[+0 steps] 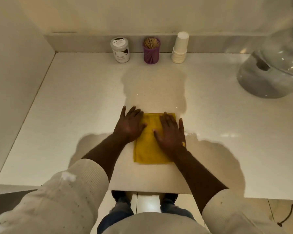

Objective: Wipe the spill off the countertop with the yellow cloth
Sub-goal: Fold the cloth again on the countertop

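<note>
A folded yellow cloth (149, 146) lies flat on the white countertop (74, 115) near its front edge. My left hand (129, 124) rests palm down with fingers spread on the cloth's left edge, partly on the counter. My right hand (172, 132) lies flat and spread on the cloth's right half. Neither hand grips the cloth. A small wet, glinting patch of spill (192, 133) shows on the counter just right of my right hand.
Against the back wall stand a white jar (120, 50), a purple holder of toothpicks (151, 50) and a stack of white paper cups (180, 48). A large clear water bottle on its base (271, 71) fills the right rear. A wall bounds the left side.
</note>
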{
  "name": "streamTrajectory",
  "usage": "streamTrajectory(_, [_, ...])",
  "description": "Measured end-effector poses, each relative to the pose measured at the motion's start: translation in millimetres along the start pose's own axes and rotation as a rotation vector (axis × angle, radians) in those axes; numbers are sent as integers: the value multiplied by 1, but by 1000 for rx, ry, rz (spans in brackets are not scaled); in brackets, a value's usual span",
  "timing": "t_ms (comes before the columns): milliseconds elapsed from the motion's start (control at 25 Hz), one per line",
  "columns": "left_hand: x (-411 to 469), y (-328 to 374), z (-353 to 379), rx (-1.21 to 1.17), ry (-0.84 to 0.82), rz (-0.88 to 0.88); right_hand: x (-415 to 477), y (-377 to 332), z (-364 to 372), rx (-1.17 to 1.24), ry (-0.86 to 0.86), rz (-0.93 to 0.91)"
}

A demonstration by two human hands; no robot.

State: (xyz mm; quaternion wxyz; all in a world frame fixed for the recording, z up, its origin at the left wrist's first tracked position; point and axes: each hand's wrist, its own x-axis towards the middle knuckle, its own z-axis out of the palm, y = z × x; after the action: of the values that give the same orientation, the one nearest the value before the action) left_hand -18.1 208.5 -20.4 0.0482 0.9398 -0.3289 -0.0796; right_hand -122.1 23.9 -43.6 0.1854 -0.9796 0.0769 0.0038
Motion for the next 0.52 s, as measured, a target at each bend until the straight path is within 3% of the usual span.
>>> streamTrajectory(240, [12,18,-14,-4,11,-137,27,40,-30,69,75,69])
streamTrajectory(520, [26,14,-16,-52,35,-103,50,50,-44,53,11,85])
